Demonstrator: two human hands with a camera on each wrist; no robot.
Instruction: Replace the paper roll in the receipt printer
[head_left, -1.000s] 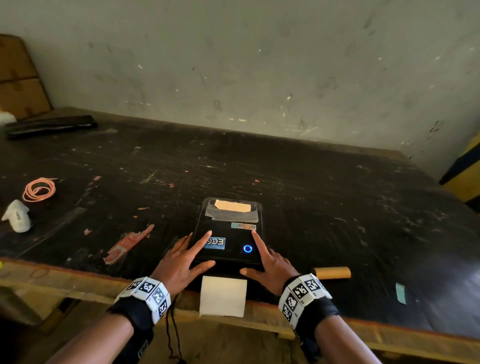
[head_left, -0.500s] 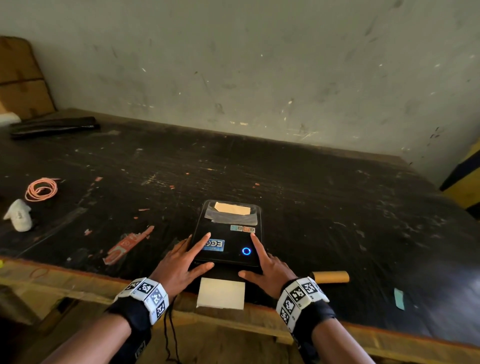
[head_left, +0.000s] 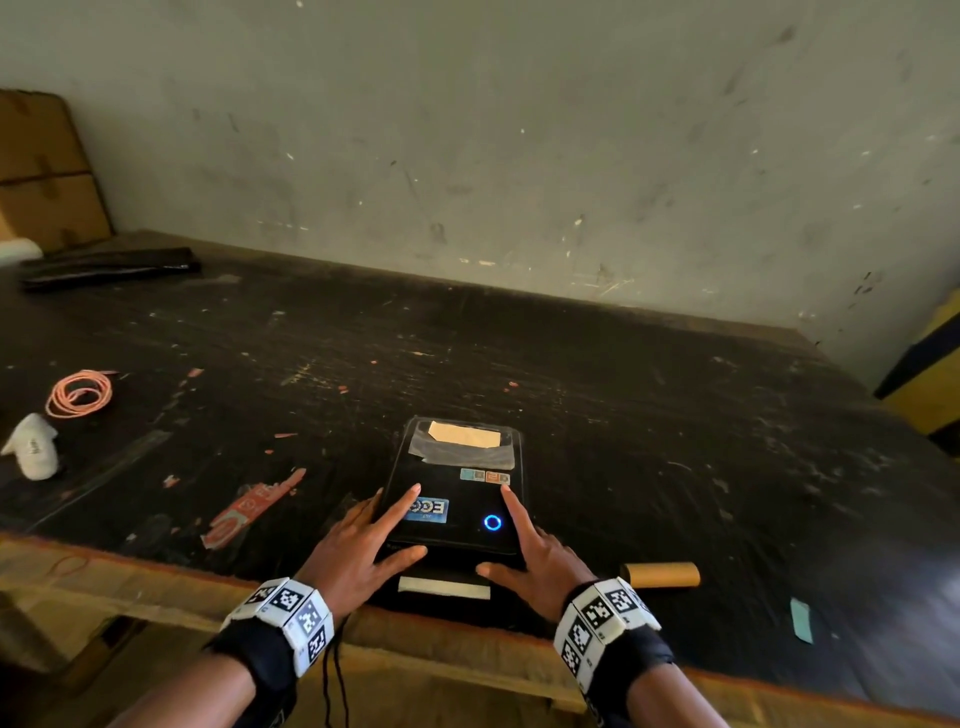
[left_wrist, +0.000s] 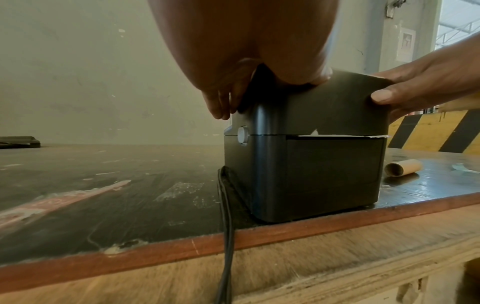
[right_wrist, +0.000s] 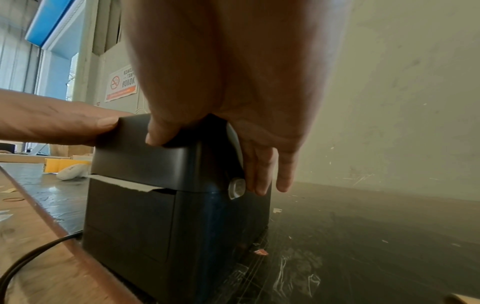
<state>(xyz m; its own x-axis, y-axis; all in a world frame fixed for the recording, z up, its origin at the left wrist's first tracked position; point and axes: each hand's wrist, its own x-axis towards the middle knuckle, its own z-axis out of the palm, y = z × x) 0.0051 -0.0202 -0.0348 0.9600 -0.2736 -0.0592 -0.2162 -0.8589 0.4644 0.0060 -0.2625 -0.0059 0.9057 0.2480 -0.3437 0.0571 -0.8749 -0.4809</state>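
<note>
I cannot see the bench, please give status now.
Left hand and right hand flat on printer lid. Paper strip short at slot. Empty core lies apart.

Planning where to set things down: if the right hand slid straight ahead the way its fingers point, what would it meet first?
Probably nothing near: past the printer, the right hand has bare table ahead, then the wall. Depth is uncertain.

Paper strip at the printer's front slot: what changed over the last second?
The paper strip shows much shorter below the printer front, only a sliver now. Left hand and right hand stay spread on the lid; cardboard core unmoved.
</note>
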